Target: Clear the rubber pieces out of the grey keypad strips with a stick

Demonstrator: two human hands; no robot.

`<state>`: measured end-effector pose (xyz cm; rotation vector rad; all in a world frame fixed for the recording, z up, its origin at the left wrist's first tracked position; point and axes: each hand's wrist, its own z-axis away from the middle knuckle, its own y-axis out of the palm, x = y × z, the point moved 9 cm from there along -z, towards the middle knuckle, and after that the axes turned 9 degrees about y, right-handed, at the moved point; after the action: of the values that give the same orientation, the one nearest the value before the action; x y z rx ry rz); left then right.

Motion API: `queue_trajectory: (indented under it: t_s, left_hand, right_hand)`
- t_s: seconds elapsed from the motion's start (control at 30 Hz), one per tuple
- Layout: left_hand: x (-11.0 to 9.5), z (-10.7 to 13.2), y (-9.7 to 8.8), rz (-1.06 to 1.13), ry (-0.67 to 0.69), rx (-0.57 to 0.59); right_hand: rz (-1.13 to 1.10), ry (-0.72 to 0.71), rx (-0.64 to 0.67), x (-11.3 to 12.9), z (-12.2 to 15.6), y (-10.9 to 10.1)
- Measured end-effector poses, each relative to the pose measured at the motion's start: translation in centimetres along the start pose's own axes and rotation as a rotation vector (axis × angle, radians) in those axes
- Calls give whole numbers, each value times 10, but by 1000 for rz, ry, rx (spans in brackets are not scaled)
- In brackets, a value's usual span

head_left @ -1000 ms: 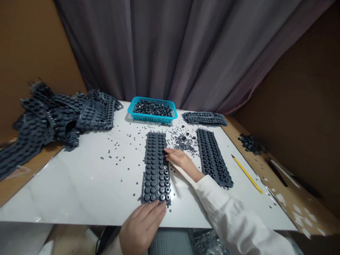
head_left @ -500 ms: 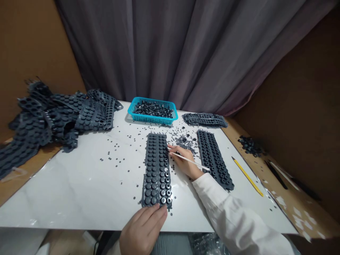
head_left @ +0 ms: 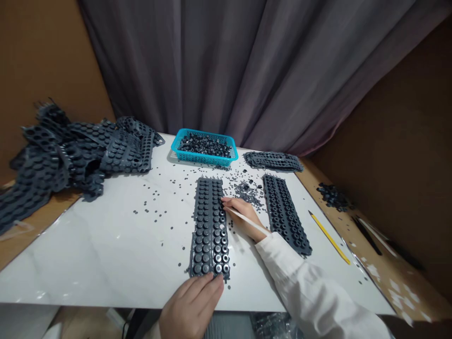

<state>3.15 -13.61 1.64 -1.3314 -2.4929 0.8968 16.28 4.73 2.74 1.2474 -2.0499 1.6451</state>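
Note:
A long dark rubber strip (head_left: 209, 226) studded with rows of round buttons lies lengthwise in the middle of the white table (head_left: 106, 245). My left hand (head_left: 192, 306) presses flat on its near end, fingers together. My right hand (head_left: 242, 214) rests beside the strip's right edge, closed on a thin white stick (head_left: 247, 220) whose tip touches the buttons. Small loose rubber pieces (head_left: 245, 190) lie scattered around the far end of the strip.
A blue basket (head_left: 204, 147) of small dark parts stands at the back. A second strip (head_left: 285, 213) lies to the right, another (head_left: 272, 160) behind it. A heap of strips (head_left: 70, 155) fills the left. A yellow pencil (head_left: 329, 236) and dark tools (head_left: 367, 229) lie at right.
My right hand has taken up the white stick and set its tip against the strip's right column. My left hand stays on the near end.

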Motion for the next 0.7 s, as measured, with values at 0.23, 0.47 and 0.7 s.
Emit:
queue_trajectory:
  t_s: [0.23,0.47,0.7]
  left_hand:
    - [2,0,-3,-3,-13,-38]
    - [-2,-14,-7,-43,188,139]
    - [-4,-23,-14,-70,201,87]
  right_hand:
    - [71,47,-95,-10,-14,-17]
    - [-23,65,-64,0,-13,-11]
    - [-60,61,-39,-4,-13,-3]
